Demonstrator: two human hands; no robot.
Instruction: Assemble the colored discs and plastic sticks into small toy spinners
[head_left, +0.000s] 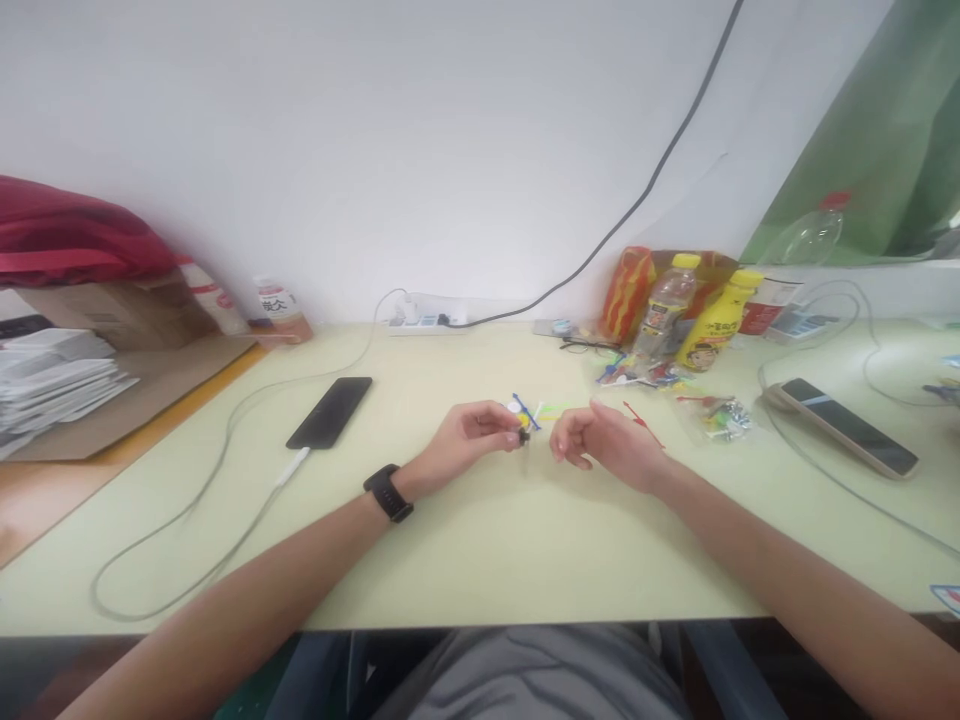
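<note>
My left hand (pixel 480 437), with a black watch (pixel 388 493) on its wrist, pinches a small black piece (pixel 524 438) between thumb and fingers. What kind of piece it is I cannot make out. Across a short gap, my right hand (pixel 600 442) hangs over the table with its fingers loosely curled and apart, nothing visible in them. Just behind the hands lie small coloured plastic pieces: a blue stick (pixel 526 411), a white disc (pixel 514 407) and some yellow and green bits. A red stick (pixel 643 423) rests behind my right wrist.
A phone (pixel 330 412) on a charging cable lies at left. To the right are a bag of small parts (pixel 716 416), a clear bottle (pixel 666 305), a yellow bottle (pixel 720 322) and another phone (pixel 849 426). A power strip (pixel 420 318) sits against the wall.
</note>
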